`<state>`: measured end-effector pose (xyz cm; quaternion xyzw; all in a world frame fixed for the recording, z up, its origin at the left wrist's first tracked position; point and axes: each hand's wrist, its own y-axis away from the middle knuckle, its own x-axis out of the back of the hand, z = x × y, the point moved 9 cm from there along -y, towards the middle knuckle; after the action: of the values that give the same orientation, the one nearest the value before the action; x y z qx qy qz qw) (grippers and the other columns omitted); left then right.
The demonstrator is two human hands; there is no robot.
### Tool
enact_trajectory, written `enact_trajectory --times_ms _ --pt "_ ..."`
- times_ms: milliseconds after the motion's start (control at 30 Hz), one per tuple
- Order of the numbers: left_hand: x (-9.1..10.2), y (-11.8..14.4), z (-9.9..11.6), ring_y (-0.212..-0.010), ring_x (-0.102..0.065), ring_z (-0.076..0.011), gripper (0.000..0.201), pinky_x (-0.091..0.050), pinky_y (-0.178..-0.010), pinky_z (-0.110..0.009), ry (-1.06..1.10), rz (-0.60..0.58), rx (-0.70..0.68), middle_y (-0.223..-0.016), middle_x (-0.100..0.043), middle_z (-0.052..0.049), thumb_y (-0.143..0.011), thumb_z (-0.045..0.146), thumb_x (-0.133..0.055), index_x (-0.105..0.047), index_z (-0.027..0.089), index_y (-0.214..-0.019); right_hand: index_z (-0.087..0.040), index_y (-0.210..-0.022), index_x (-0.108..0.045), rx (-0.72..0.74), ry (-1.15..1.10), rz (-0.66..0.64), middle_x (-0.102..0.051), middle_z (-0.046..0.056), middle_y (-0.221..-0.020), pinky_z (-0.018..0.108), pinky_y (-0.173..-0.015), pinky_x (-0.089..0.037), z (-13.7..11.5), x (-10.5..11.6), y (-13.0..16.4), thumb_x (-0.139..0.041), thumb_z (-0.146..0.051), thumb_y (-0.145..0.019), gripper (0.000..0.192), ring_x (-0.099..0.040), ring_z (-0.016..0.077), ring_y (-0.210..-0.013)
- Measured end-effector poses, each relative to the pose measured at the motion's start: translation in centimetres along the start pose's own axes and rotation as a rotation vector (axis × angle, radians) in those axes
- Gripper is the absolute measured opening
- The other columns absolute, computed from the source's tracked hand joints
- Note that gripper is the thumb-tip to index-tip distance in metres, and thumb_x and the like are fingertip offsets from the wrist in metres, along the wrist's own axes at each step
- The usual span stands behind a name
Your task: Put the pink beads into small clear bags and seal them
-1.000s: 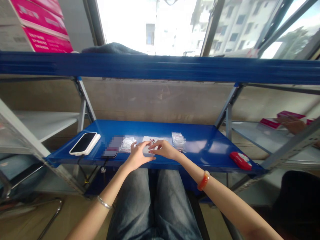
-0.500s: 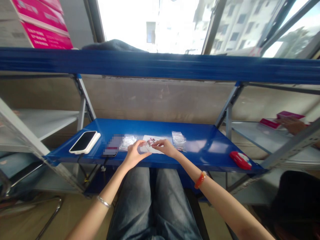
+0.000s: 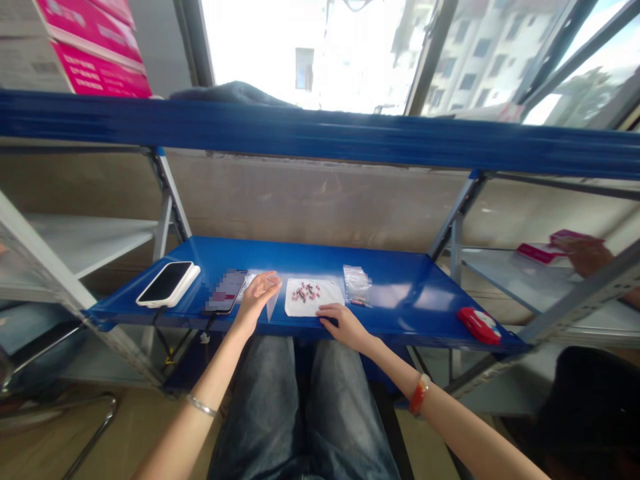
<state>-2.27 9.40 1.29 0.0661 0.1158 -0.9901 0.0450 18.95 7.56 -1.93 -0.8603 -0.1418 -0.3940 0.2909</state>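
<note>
Compared with 0.5 s ago, both hands have left the white sheet (image 3: pixel 314 297): the left hand (image 3: pixel 257 298) has shifted to the sheet's left and now pinches a small clear bag (image 3: pixel 272 304) between thumb and fingers, while the right hand (image 3: pixel 344 324) has drawn back to the sheet's near right corner, fingers loosely extended and flat, holding nothing. The sheet lies flat on the blue shelf (image 3: pixel 410 293), its long axis running left to right, and it is now fully uncovered. It is a pale rectangle carrying a cluster of small red and dark pieces (image 3: pixel 306 291) at its centre. The bag hangs point-down, just left of the sheet. A second clear bag (image 3: pixel 357 283) lies just right of the sheet. A phone (image 3: pixel 168 285) lies well to the left.
</note>
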Motion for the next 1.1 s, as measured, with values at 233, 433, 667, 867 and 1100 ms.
enact_trajectory --times_ms 233,433,667,867,1100 --pt "-0.6 0.4 0.0 -0.107 -0.057 -0.0207 0.044 -0.041 -0.095 -0.033 0.065 0.029 -0.005 -0.108 -0.064 -0.008 -0.066 0.035 -0.072 -0.06 0.018 -0.105 -0.017 -0.098 -0.069 -0.196 0.021 0.146 -0.069 0.009 -0.098 0.034 -0.082 -0.046 3.7 2.1 -2.7 -0.049 -0.02 -0.083 0.025 -0.062 0.0202 -0.091" --pt "-0.7 1.0 0.6 -0.105 -0.057 -0.0225 0.045 -0.039 -0.095 -0.036 0.176 0.148 -0.009 -0.101 -0.066 -0.007 -0.061 0.034 -0.075 -0.062 0.017 -0.101 -0.016 -0.083 -0.074 -0.354 0.054 0.112 -0.071 0.008 -0.083 0.028 -0.069 -0.045 7.4 1.2 -6.4 -0.061 -0.026 -0.075 0.018 -0.063 0.0191 -0.073" --pt "-1.2 3.2 -0.7 -0.114 -0.054 -0.0252 0.052 -0.037 -0.097 -0.036 0.291 0.211 0.051 -0.116 -0.062 -0.011 -0.064 0.04 -0.073 -0.06 0.018 -0.109 -0.015 -0.072 -0.074 -0.402 0.051 0.112 -0.069 0.006 -0.066 0.025 -0.059 -0.041 8.0 0.5 -6.5 -0.062 -0.023 -0.072 0.014 -0.061 0.0181 -0.064" --pt "-2.2 4.1 -2.4 -0.115 -0.052 -0.028 0.056 -0.033 -0.1 -0.042 0.011 0.148 0.081 -0.114 -0.063 -0.011 -0.058 0.034 -0.079 -0.06 0.019 -0.108 -0.017 -0.078 -0.072 -0.336 0.004 0.218 -0.07 0.006 -0.084 0.027 -0.071 -0.044 4.6 3.6 -6.9 -0.064 -0.031 -0.073 0.017 -0.059 0.018 -0.078" --pt "-3.5 4.1 -2.3 -0.113 -0.054 -0.0278 0.052 -0.033 -0.101 -0.041 -0.065 0.077 0.045 -0.114 -0.064 -0.009 -0.059 0.032 -0.078 -0.061 0.021 -0.106 -0.02 -0.076 -0.072 -0.068 -0.227 0.159 -0.068 0.004 -0.086 0.024 -0.066 -0.042 -4.7 5.8 -8.0 -0.067 -0.033 -0.073 0.014 -0.059 0.0168 -0.086"
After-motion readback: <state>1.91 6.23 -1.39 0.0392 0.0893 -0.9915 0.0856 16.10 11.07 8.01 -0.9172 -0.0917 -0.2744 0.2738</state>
